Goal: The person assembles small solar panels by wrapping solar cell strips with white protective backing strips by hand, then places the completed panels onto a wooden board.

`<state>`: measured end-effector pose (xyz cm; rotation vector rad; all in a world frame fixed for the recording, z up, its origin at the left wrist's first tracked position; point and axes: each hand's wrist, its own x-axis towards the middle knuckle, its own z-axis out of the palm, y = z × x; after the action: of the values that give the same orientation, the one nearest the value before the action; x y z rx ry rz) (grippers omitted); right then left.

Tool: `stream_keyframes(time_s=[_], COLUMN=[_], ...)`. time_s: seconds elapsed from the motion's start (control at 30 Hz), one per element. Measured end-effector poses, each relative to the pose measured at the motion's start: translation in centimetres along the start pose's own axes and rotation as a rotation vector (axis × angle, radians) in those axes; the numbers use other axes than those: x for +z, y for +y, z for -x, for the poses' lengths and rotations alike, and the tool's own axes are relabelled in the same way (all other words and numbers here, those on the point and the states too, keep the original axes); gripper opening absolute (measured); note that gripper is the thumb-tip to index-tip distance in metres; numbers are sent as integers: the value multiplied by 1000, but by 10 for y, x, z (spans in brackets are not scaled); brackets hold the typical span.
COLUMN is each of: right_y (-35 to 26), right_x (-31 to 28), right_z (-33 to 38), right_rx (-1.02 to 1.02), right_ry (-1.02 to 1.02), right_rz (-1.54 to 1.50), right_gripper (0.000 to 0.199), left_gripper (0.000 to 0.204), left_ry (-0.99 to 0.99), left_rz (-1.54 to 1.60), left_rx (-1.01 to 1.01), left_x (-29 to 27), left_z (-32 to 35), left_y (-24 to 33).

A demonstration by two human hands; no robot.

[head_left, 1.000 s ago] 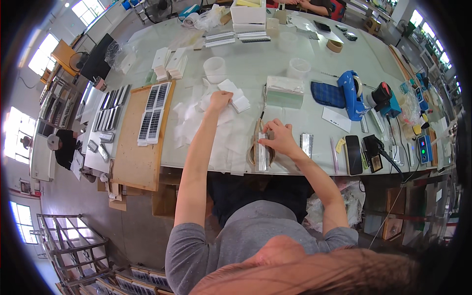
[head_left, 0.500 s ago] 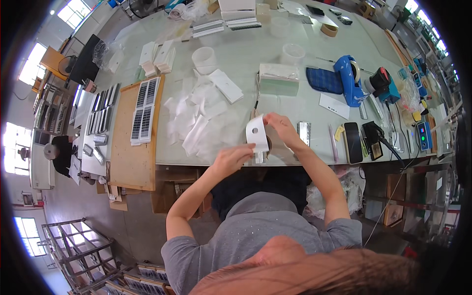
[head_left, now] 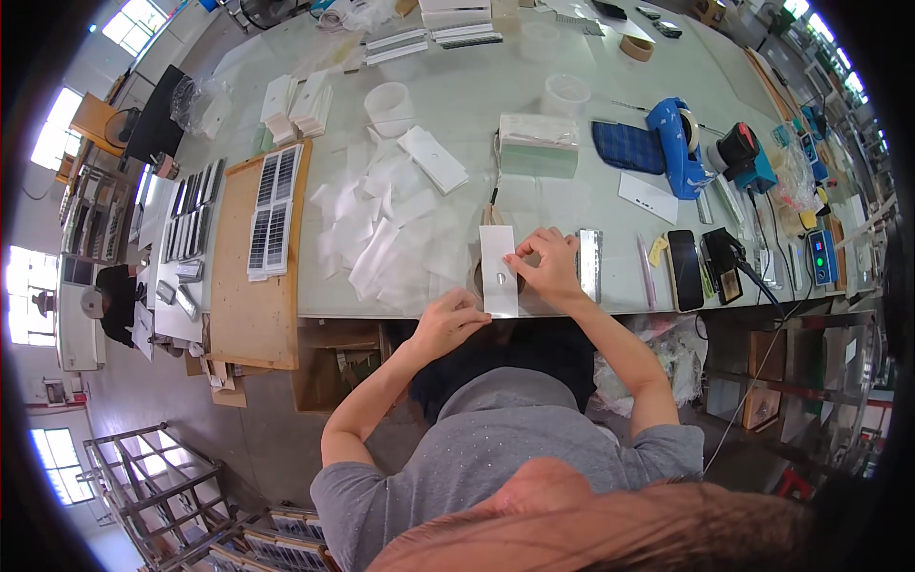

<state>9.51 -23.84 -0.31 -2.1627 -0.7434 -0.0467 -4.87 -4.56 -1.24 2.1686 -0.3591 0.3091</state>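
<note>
Workshop, long pale counter (head_left: 572,133) across the upper frame. White plastic sleeve (head_left: 498,272) at centre, long axis vertical, standing over the counter's near edge. Right hand (head_left: 546,267) pinches its right edge; left hand (head_left: 446,322) grips the lower corner, both touching. Whatever lies under the sleeve is hidden; the sleeve's contents are unclear.

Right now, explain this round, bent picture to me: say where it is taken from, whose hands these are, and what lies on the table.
The camera sits on a person's head and looks down, so the lens bends straight edges. The hair at the bottom is the wearer's own. There is no machine: two bare hands work at a long pale table. The left hand holds the bottom of a white strip with a small hole; the right hand pinches its upper right edge. Left of it lie loose clear bags and a wooden board. Farther back on the right stands a blue tape dispenser, and a black phone lies near the edge.
</note>
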Motion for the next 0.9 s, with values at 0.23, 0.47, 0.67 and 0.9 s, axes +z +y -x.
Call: stream_keyframes(time_s=[0.23, 0.47, 0.67, 0.9], right_y=[0, 1, 1, 0], right_x=[1, 3, 2, -1], right_z=[-2, -3, -2, -3], right_rx=[-56, -87, -165, -153], right_ry=[11, 22, 56, 60], right_rz=[46, 84, 174, 218], right_gripper=[22, 23, 24, 32], left_gripper=[9, 8, 9, 27], left_ry=[27, 32, -30, -119], left_rz=[-36, -64, -166, -367], left_rx=[31, 52, 119, 220], left_x=[-1, -2, -5, 5], left_z=[-1, -3, -6, -17], left_y=[-1, -3, -2, 5])
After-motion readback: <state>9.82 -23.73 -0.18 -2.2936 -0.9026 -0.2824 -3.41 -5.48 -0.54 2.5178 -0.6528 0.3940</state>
